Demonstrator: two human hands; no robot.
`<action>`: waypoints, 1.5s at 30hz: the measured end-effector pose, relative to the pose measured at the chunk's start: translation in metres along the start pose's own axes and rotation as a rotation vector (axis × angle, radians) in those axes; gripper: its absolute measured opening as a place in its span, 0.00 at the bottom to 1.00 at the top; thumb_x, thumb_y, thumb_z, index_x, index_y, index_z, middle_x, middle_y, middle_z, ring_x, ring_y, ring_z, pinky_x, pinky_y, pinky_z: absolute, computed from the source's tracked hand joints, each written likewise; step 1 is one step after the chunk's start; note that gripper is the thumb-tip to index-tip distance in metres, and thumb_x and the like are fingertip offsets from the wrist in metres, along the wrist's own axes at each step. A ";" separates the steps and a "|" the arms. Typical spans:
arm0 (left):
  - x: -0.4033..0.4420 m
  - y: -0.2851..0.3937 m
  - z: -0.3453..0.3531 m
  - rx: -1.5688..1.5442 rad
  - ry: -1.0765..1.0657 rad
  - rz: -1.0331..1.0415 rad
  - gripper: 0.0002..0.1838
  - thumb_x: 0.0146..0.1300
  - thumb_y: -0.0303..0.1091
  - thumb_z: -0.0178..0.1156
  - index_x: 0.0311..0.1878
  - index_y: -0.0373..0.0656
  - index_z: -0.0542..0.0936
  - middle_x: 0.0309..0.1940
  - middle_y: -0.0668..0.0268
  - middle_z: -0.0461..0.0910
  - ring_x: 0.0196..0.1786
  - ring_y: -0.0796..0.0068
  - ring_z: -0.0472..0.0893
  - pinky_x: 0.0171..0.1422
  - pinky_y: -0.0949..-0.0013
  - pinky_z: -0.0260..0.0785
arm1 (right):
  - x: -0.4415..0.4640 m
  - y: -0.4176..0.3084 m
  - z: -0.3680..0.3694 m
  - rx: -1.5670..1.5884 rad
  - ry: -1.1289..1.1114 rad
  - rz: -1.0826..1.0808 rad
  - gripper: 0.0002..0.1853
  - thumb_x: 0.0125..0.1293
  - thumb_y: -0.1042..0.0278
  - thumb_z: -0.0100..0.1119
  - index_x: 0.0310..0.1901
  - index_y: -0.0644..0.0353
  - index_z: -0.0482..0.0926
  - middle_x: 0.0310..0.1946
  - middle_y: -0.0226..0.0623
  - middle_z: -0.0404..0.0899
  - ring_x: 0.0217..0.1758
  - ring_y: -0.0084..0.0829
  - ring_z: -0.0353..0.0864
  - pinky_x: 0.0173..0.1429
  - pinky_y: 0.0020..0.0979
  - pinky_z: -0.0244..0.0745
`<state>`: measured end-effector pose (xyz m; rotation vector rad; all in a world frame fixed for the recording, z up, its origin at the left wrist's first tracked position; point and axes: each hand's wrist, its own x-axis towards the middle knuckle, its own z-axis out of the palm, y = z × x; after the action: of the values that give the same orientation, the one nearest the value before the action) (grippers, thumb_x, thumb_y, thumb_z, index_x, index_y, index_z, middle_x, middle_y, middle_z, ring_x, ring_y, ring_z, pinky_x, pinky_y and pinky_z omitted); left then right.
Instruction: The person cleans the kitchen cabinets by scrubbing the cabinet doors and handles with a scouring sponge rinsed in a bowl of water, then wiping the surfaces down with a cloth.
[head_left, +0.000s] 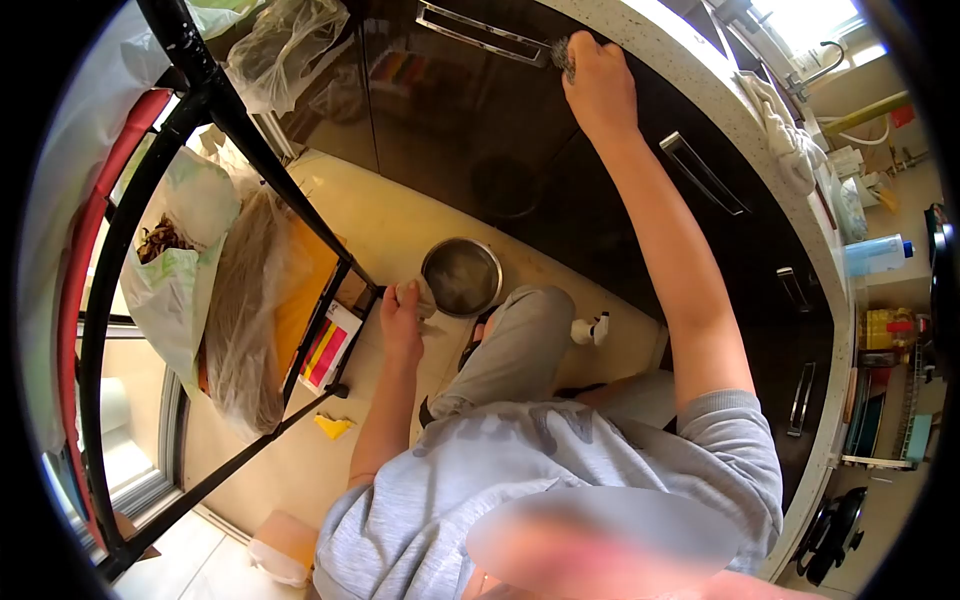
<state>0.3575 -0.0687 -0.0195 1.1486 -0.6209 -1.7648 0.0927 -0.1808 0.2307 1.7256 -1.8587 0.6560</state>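
Note:
My right hand [602, 80] is raised against the dark glossy cabinet front [470, 120], closed on a grey scouring pad [563, 60] beside the end of a chrome drawer handle [480, 36]. Lower on the left, my left hand [401, 308] is closed around a pale cloth [424, 297], part of which hangs out beside the fingers. Next to that hand a round metal bowl [461, 277] stands on the floor, and what it holds looks like cloudy liquid. A white spray bottle [590, 329] is on the floor beside my knee.
A black metal rack [225, 100] with plastic bags [250, 310] stands close on the left. A speckled countertop edge [690, 60] curves above the cabinets, with a cloth [785, 130] over it. More chrome handles [703, 174] stick out. A yellow scrap [333, 426] lies on the floor.

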 end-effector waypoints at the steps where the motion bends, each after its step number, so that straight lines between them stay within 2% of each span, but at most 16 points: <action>1: -0.003 0.002 -0.001 0.004 0.007 -0.005 0.11 0.64 0.39 0.56 0.42 0.43 0.71 0.34 0.70 0.74 0.37 0.78 0.74 0.40 0.71 0.67 | -0.003 0.000 -0.002 0.030 0.049 -0.029 0.12 0.52 0.75 0.60 0.35 0.55 0.67 0.31 0.34 0.75 0.41 0.41 0.73 0.42 0.39 0.71; 6: 0.001 -0.011 -0.009 0.045 -0.029 -0.031 0.10 0.64 0.38 0.55 0.42 0.42 0.71 0.33 0.70 0.74 0.36 0.78 0.74 0.40 0.72 0.67 | 0.018 0.001 0.020 0.065 0.141 -0.238 0.15 0.47 0.75 0.61 0.35 0.56 0.67 0.32 0.35 0.77 0.41 0.42 0.73 0.43 0.39 0.72; 12: -0.002 0.000 0.000 0.011 -0.002 0.018 0.09 0.64 0.36 0.55 0.42 0.42 0.71 0.34 0.69 0.75 0.36 0.79 0.74 0.40 0.73 0.67 | 0.002 0.008 0.006 0.036 -0.001 0.003 0.14 0.51 0.72 0.63 0.35 0.55 0.67 0.28 0.36 0.74 0.39 0.42 0.74 0.40 0.39 0.71; 15: -0.001 -0.008 -0.005 0.024 0.001 -0.005 0.10 0.64 0.36 0.56 0.42 0.41 0.72 0.35 0.69 0.75 0.37 0.79 0.74 0.41 0.73 0.67 | -0.002 0.005 -0.004 0.112 0.105 -0.034 0.14 0.48 0.74 0.62 0.34 0.56 0.67 0.30 0.36 0.77 0.41 0.41 0.74 0.43 0.40 0.72; 16: -0.003 -0.007 -0.004 0.029 -0.008 -0.033 0.10 0.64 0.36 0.56 0.42 0.41 0.72 0.35 0.69 0.75 0.37 0.79 0.74 0.41 0.73 0.67 | 0.006 0.004 0.000 0.195 0.202 -0.158 0.14 0.48 0.74 0.62 0.33 0.55 0.67 0.31 0.35 0.76 0.40 0.41 0.74 0.42 0.40 0.72; 19: -0.006 -0.007 -0.001 0.063 -0.019 -0.044 0.10 0.64 0.36 0.56 0.43 0.41 0.72 0.35 0.70 0.75 0.37 0.79 0.74 0.41 0.73 0.67 | 0.020 0.003 0.024 0.171 0.084 -0.213 0.13 0.49 0.74 0.61 0.33 0.55 0.67 0.32 0.34 0.75 0.41 0.41 0.73 0.42 0.40 0.72; 26: -0.013 -0.003 -0.001 0.068 -0.002 0.013 0.10 0.64 0.36 0.56 0.43 0.41 0.72 0.35 0.69 0.75 0.37 0.79 0.74 0.41 0.73 0.67 | -0.004 0.005 0.001 -0.047 -0.060 0.087 0.13 0.52 0.72 0.62 0.35 0.56 0.67 0.30 0.33 0.74 0.40 0.39 0.74 0.43 0.38 0.71; 30: -0.013 -0.009 -0.008 0.053 -0.009 -0.015 0.09 0.63 0.37 0.57 0.41 0.42 0.72 0.32 0.71 0.74 0.35 0.81 0.73 0.39 0.74 0.66 | 0.014 0.002 0.007 0.240 0.210 -0.244 0.10 0.52 0.74 0.58 0.34 0.56 0.67 0.31 0.38 0.76 0.41 0.44 0.73 0.42 0.41 0.72; 33: -0.011 -0.001 0.004 0.124 -0.025 0.062 0.10 0.63 0.39 0.57 0.39 0.42 0.73 0.30 0.71 0.73 0.33 0.81 0.72 0.38 0.74 0.66 | 0.008 0.009 0.022 0.175 0.119 -0.174 0.09 0.53 0.75 0.57 0.34 0.56 0.67 0.30 0.40 0.75 0.42 0.46 0.73 0.42 0.41 0.71; 36: -0.014 0.012 0.012 0.166 -0.148 0.100 0.11 0.63 0.40 0.57 0.37 0.42 0.74 0.30 0.72 0.73 0.33 0.81 0.72 0.39 0.75 0.66 | -0.019 0.013 0.012 0.036 -0.047 0.057 0.10 0.54 0.73 0.58 0.35 0.56 0.67 0.31 0.41 0.75 0.42 0.48 0.73 0.42 0.42 0.71; 38: -0.007 0.020 0.009 0.218 -0.290 -0.001 0.10 0.63 0.39 0.57 0.34 0.41 0.74 0.31 0.72 0.73 0.35 0.82 0.71 0.41 0.78 0.64 | -0.061 0.022 0.023 0.180 -0.243 0.275 0.12 0.53 0.70 0.60 0.37 0.55 0.66 0.32 0.44 0.75 0.41 0.49 0.73 0.43 0.43 0.70; 41: 0.002 0.021 0.048 0.048 -0.299 -0.094 0.11 0.64 0.40 0.56 0.41 0.42 0.73 0.35 0.71 0.71 0.40 0.82 0.71 0.46 0.78 0.64 | -0.124 0.000 0.018 0.599 -0.288 0.307 0.17 0.51 0.68 0.65 0.39 0.56 0.66 0.34 0.45 0.75 0.41 0.47 0.75 0.44 0.40 0.69; 42: 0.001 0.026 0.064 0.032 -0.298 -0.022 0.12 0.64 0.40 0.56 0.43 0.42 0.72 0.37 0.71 0.71 0.42 0.82 0.70 0.47 0.78 0.64 | -0.140 -0.018 0.017 0.729 -0.328 0.386 0.18 0.51 0.67 0.66 0.38 0.58 0.67 0.30 0.42 0.74 0.35 0.34 0.76 0.42 0.33 0.71; 43: -0.001 0.035 0.083 0.018 -0.296 0.051 0.13 0.64 0.39 0.56 0.46 0.42 0.71 0.39 0.70 0.70 0.43 0.82 0.70 0.48 0.78 0.63 | -0.152 -0.035 0.013 0.781 -0.330 0.366 0.18 0.51 0.68 0.66 0.38 0.59 0.67 0.31 0.39 0.74 0.36 0.30 0.75 0.43 0.31 0.71; 44: -0.003 0.041 0.097 0.006 -0.294 0.123 0.14 0.64 0.39 0.56 0.48 0.42 0.70 0.41 0.70 0.70 0.45 0.81 0.69 0.49 0.77 0.63 | -0.163 -0.048 0.014 0.873 -0.305 0.332 0.18 0.50 0.70 0.66 0.39 0.58 0.67 0.33 0.40 0.75 0.36 0.31 0.76 0.44 0.31 0.71; 45: -0.004 0.044 0.107 -0.013 -0.313 0.137 0.15 0.63 0.38 0.57 0.50 0.43 0.69 0.42 0.69 0.69 0.46 0.81 0.68 0.50 0.77 0.63 | -0.172 -0.061 0.013 0.947 -0.392 0.383 0.17 0.51 0.71 0.65 0.40 0.60 0.67 0.40 0.42 0.76 0.44 0.33 0.76 0.49 0.32 0.70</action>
<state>0.2806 -0.0917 0.0640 0.8055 -0.8511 -1.8403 0.1622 -0.0656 0.1077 2.1628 -2.3893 1.6549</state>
